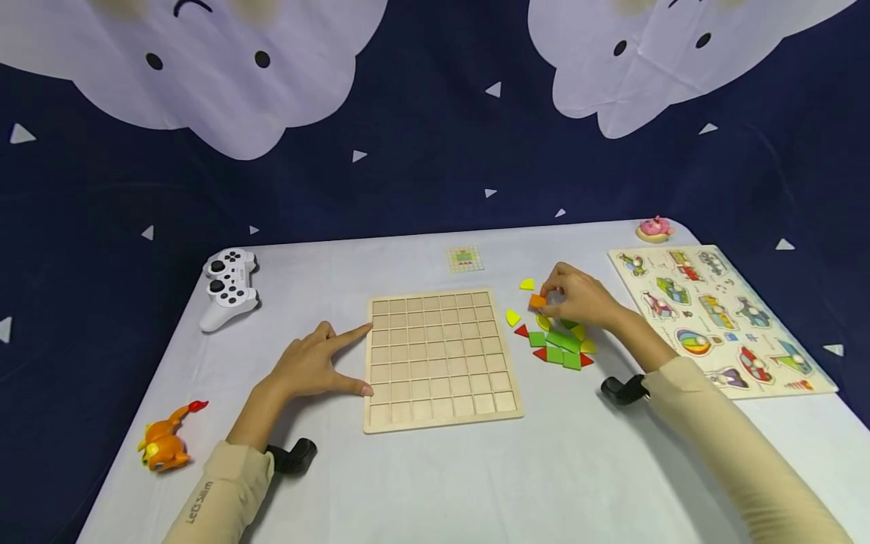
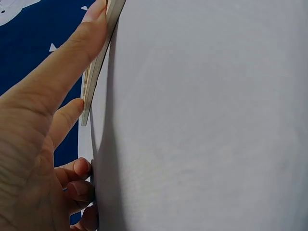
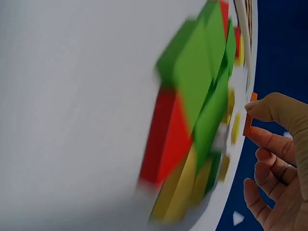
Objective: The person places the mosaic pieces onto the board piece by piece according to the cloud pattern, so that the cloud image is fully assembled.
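Note:
A wooden grid board (image 1: 442,359) with raised square cells lies on the table. My left hand (image 1: 306,364) touches its left edge with outstretched index finger and thumb; the other fingers are curled in the left wrist view. In my right hand (image 1: 583,296) an orange block (image 1: 537,301) is pinched between thumb and index finger, above the table. Close below that hand lies a loose group of coloured blocks: green blocks (image 1: 563,342), red triangles (image 1: 522,331) and yellow rounded pieces (image 1: 513,318). In the right wrist view the green blocks (image 3: 192,72) are blurred.
A small pattern card (image 1: 465,258) lies behind the board. At the right is a picture puzzle board (image 1: 707,302), with a pink toy (image 1: 655,229) behind it. On the left are a white game controller (image 1: 231,287) and an orange toy figure (image 1: 165,442).

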{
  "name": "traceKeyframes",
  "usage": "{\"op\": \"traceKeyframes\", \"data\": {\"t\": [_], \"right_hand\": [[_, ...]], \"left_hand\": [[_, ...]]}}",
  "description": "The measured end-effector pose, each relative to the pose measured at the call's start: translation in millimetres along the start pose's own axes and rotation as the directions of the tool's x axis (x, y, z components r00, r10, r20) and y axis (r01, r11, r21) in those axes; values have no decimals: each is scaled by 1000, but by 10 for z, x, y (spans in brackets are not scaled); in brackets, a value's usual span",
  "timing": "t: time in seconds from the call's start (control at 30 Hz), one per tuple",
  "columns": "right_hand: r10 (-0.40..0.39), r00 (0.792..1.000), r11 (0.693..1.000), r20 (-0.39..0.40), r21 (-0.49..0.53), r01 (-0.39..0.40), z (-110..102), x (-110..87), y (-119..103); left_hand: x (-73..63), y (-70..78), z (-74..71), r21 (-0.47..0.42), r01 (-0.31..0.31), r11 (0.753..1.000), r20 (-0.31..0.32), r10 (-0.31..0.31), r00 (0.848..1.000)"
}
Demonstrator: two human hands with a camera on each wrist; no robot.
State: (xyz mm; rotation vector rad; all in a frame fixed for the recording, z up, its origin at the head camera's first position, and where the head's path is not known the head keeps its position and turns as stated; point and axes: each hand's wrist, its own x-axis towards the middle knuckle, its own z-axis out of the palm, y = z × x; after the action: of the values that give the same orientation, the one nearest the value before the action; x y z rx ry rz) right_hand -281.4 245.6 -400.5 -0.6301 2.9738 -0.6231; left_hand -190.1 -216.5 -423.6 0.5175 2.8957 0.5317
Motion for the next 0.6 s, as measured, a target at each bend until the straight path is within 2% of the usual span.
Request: {"op": "traceKeyframes", "data": {"t": [0.37,0.6], "right_hand": [[-112,993,992,28,67,110,189,214,-491],[-207,976,977,72,63,203,283,364,-783]], "left_hand": [[10,12,1,9,10,1000,-4,-10,1000],[23,-16,28,22,16,1000,-4,-16,1000]]}}
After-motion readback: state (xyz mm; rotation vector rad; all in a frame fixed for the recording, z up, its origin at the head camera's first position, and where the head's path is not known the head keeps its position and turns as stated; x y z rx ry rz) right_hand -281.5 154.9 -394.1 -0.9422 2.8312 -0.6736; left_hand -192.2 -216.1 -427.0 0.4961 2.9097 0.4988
